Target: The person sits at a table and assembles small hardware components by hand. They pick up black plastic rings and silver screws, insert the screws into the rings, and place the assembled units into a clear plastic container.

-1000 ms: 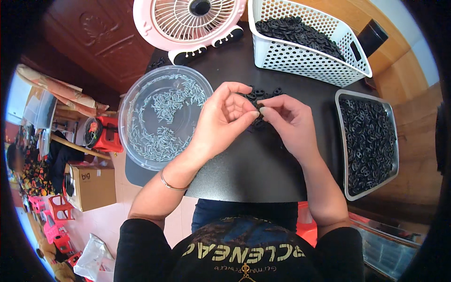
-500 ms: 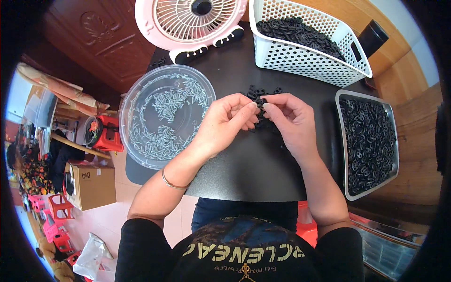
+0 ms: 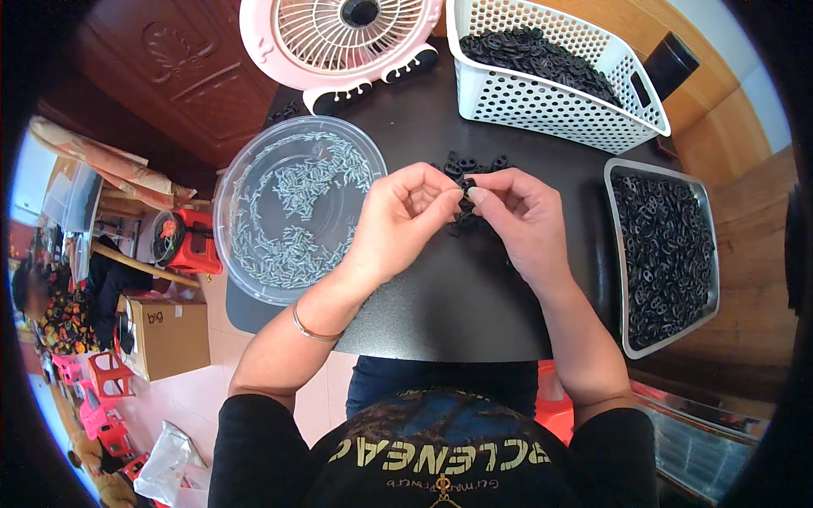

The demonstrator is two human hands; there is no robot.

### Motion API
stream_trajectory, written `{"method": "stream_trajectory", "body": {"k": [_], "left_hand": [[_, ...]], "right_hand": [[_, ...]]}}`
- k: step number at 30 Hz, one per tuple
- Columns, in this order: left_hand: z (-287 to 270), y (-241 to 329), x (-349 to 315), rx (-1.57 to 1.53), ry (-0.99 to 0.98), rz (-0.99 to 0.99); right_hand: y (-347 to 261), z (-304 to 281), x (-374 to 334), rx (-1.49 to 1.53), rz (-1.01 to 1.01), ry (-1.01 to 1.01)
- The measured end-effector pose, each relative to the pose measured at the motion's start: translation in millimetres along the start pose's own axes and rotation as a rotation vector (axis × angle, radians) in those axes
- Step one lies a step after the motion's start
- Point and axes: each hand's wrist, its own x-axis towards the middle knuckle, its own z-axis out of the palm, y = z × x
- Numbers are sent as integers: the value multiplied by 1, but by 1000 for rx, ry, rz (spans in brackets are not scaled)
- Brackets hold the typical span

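My left hand (image 3: pixel 400 216) and my right hand (image 3: pixel 527 222) meet above the dark table, fingertips almost touching. Between thumb and fingers, the right one pinches a small black plastic piece (image 3: pixel 467 201). The left one is also closed in a pinch against it; what its fingertips hold is too small to make out. Just beyond the fingers lies a loose pile of black double-holed pieces (image 3: pixel 461 161), partly covered by the hands. Beside my left hand stands a round clear tub (image 3: pixel 227 245) with many small silvery metal pins or screws (image 3: pixel 303 190).
At the right edge sits a metal tray (image 3: pixel 675 336) full of similar black pieces. A white perforated basket (image 3: pixel 542 120) with more of them stands at the back right. A pink fan (image 3: pixel 292 72) is at the back left. Stools and a cardboard box (image 3: pixel 174 339) are on the floor, left.
Both hands stay in nearly the same place. The fingertips have shifted slightly around the black piece, and the left fingers have curled a little differently.
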Motion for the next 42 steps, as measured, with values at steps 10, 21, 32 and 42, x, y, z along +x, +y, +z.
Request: {"method": "stream_trajectory", "body": {"k": [10,21,32,42], "left_hand": [[2,-1,-1,174,98,114],[6,0,-1,562,72,374],[39,-17,-13,996,-465,621],[28,-18,-12,1062,-439,503]], "right_hand": [[-3,0,0,-10,-19,-30],[-9,-12,6,-1,53,-35],[-14,-21,12,8,-64,151],[-8,-22,13,-2,-85,159]]}}
